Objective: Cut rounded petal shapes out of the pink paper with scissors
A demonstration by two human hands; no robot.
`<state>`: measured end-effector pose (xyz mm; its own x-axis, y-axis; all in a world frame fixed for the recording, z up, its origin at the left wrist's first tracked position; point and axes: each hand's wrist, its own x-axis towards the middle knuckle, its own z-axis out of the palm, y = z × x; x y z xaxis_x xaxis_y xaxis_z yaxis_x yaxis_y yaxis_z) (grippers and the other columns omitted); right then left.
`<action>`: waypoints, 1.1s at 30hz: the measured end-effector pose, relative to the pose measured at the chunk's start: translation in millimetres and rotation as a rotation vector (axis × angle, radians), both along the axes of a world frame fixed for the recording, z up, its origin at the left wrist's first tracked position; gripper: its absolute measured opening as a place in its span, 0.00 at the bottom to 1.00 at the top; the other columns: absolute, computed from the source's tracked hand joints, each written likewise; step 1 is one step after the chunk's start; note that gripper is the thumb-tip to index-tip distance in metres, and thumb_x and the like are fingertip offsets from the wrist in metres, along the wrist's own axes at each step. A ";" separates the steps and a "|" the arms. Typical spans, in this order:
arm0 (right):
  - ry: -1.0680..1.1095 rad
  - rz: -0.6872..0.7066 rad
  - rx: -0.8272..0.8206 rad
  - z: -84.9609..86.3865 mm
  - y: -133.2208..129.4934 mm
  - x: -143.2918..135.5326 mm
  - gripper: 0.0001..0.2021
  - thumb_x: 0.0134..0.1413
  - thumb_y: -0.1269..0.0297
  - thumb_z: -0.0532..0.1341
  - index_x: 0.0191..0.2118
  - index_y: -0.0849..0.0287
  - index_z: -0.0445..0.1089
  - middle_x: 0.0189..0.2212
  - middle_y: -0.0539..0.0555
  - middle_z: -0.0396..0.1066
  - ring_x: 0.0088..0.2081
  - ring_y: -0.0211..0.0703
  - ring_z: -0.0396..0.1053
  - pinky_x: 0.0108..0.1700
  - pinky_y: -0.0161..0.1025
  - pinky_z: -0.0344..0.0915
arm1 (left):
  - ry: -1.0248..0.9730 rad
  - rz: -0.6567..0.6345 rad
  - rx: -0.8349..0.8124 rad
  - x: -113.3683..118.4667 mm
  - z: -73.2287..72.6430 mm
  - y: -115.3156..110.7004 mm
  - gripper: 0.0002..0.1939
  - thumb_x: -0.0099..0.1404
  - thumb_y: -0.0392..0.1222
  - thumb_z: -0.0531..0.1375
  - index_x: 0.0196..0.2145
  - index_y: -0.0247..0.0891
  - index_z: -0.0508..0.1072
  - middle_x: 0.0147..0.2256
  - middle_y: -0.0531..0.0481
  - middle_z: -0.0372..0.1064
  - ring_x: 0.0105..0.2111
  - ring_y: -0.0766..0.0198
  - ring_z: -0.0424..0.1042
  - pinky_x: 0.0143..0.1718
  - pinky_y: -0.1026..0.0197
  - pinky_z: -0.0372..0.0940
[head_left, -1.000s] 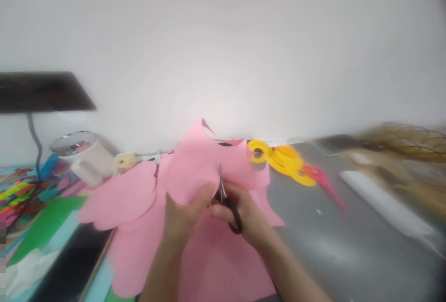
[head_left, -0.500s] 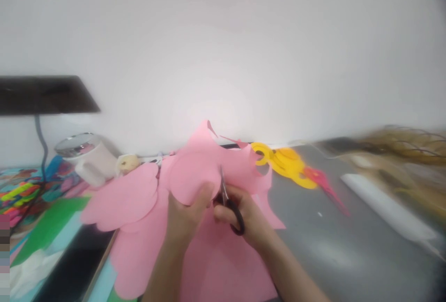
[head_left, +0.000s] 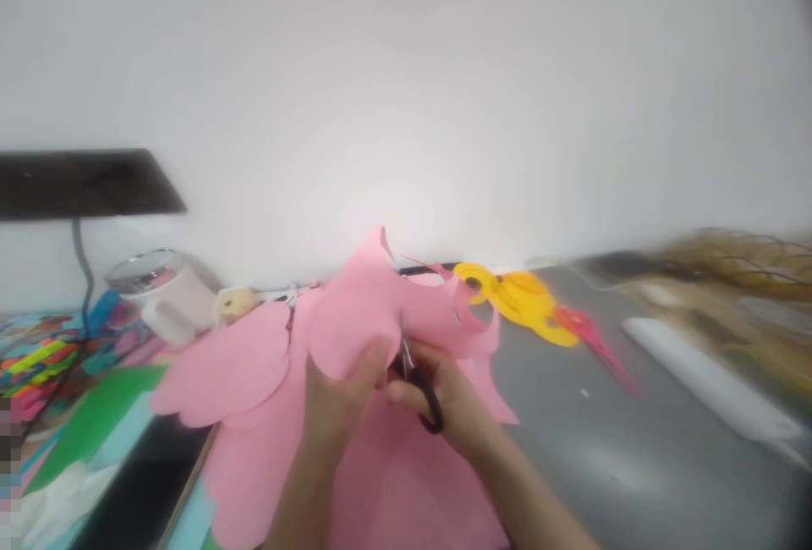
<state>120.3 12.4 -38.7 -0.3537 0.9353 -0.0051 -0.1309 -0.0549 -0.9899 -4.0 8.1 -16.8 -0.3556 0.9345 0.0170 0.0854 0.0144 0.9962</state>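
Note:
My left hand (head_left: 342, 389) pinches the lower edge of a large pink sheet (head_left: 352, 313), its thumb on top of a rounded part. In my right hand (head_left: 437, 385) are black-handled scissors (head_left: 430, 402), fingers wrapped round the handles. The blades point up and away, at the sheet's edge just right of my left thumb. Curved cutouts mark the right side of the sheet. Scalloped pink pieces (head_left: 228, 364) lie to the left, and more pink material spreads below my hands.
Yellow shapes (head_left: 523, 300) and a pink-red tool (head_left: 600, 347) lie on the grey table (head_left: 571, 448). Farther right is a white roll-like object (head_left: 710, 376). A white mug-like container (head_left: 178, 300) and colourful pieces (head_left: 38, 364) stand at left, below a dark panel (head_left: 89, 184).
The view has shifted slightly, so the left-side things appear a little lower and to the right. Both hands keep nearly the same place; the pink sheet's top has tilted slightly.

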 end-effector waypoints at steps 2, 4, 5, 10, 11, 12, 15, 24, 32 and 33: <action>0.009 -0.002 -0.003 -0.5 0.1 -0.2 0.13 0.42 0.58 0.69 0.27 0.59 0.66 0.22 0.46 0.58 0.24 0.34 0.50 0.25 0.33 0.49 | 0.001 -0.014 0.003 -0.8 -0.2 0.1 0.14 0.48 0.45 0.64 0.13 0.40 0.65 0.14 0.54 0.64 0.19 0.64 0.67 0.25 0.60 0.64; 0.008 -0.003 -0.004 -1.9 0.2 -0.5 0.13 0.41 0.58 0.69 0.27 0.59 0.66 0.22 0.46 0.57 0.24 0.34 0.49 0.25 0.33 0.48 | -0.011 -0.028 0.020 -1.7 -1.0 0.5 0.14 0.48 0.45 0.65 0.13 0.40 0.65 0.14 0.55 0.63 0.19 0.64 0.67 0.25 0.60 0.65; 0.005 -0.005 -0.005 -2.7 0.3 -0.7 0.13 0.41 0.58 0.69 0.27 0.59 0.67 0.21 0.46 0.57 0.24 0.33 0.49 0.25 0.33 0.48 | -0.017 -0.034 0.030 -2.0 -1.4 0.7 0.14 0.48 0.45 0.65 0.13 0.40 0.65 0.14 0.55 0.63 0.19 0.65 0.66 0.26 0.60 0.65; -0.034 0.009 -0.001 -5.8 0.3 -0.9 0.13 0.43 0.56 0.68 0.27 0.59 0.69 0.20 0.46 0.56 0.23 0.34 0.50 0.24 0.33 0.48 | -0.033 -0.033 0.041 -3.0 -2.7 1.2 0.14 0.48 0.45 0.65 0.14 0.40 0.65 0.13 0.56 0.61 0.18 0.65 0.65 0.24 0.61 0.65; -0.033 0.011 0.002 -6.0 0.3 -0.8 0.13 0.43 0.56 0.68 0.27 0.59 0.69 0.21 0.46 0.57 0.23 0.34 0.51 0.25 0.34 0.48 | -0.042 -0.029 0.041 -3.0 -2.7 1.2 0.14 0.48 0.45 0.65 0.14 0.40 0.66 0.13 0.56 0.61 0.18 0.66 0.65 0.23 0.62 0.64; -0.028 0.013 0.003 -6.1 0.3 -0.7 0.13 0.43 0.55 0.68 0.28 0.59 0.70 0.21 0.47 0.58 0.24 0.35 0.52 0.25 0.34 0.49 | -0.052 -0.031 0.042 -3.0 -2.8 1.3 0.13 0.47 0.44 0.66 0.15 0.40 0.66 0.13 0.56 0.61 0.17 0.66 0.65 0.23 0.62 0.64; -0.002 0.009 -0.002 -6.0 0.4 -0.6 0.14 0.43 0.54 0.68 0.29 0.59 0.70 0.22 0.47 0.61 0.24 0.35 0.53 0.26 0.34 0.51 | -0.063 -0.042 0.044 -3.1 -3.2 1.4 0.12 0.47 0.42 0.66 0.15 0.39 0.66 0.13 0.56 0.61 0.17 0.66 0.65 0.23 0.62 0.65; 0.021 -0.017 -0.002 -4.3 -0.4 -0.7 0.14 0.42 0.54 0.69 0.28 0.59 0.71 0.22 0.48 0.63 0.24 0.36 0.57 0.26 0.34 0.55 | -0.027 -0.011 0.037 -0.1 -4.5 0.6 0.12 0.48 0.45 0.64 0.16 0.40 0.66 0.15 0.54 0.64 0.19 0.63 0.68 0.23 0.60 0.66; 0.032 -0.010 -0.011 -3.1 -0.9 -0.3 0.11 0.44 0.57 0.67 0.30 0.58 0.70 0.20 0.47 0.63 0.24 0.36 0.59 0.26 0.34 0.60 | -0.012 -0.011 0.036 -1.8 -7.5 1.5 0.13 0.48 0.46 0.65 0.15 0.40 0.66 0.14 0.54 0.63 0.19 0.63 0.67 0.24 0.59 0.66; 0.033 -0.012 -0.017 -2.9 -0.9 -0.3 0.11 0.44 0.57 0.67 0.30 0.58 0.69 0.20 0.47 0.63 0.23 0.36 0.59 0.26 0.34 0.60 | -0.014 -0.016 0.041 -2.1 -8.4 1.8 0.13 0.48 0.46 0.65 0.15 0.40 0.66 0.14 0.54 0.63 0.19 0.63 0.67 0.24 0.60 0.65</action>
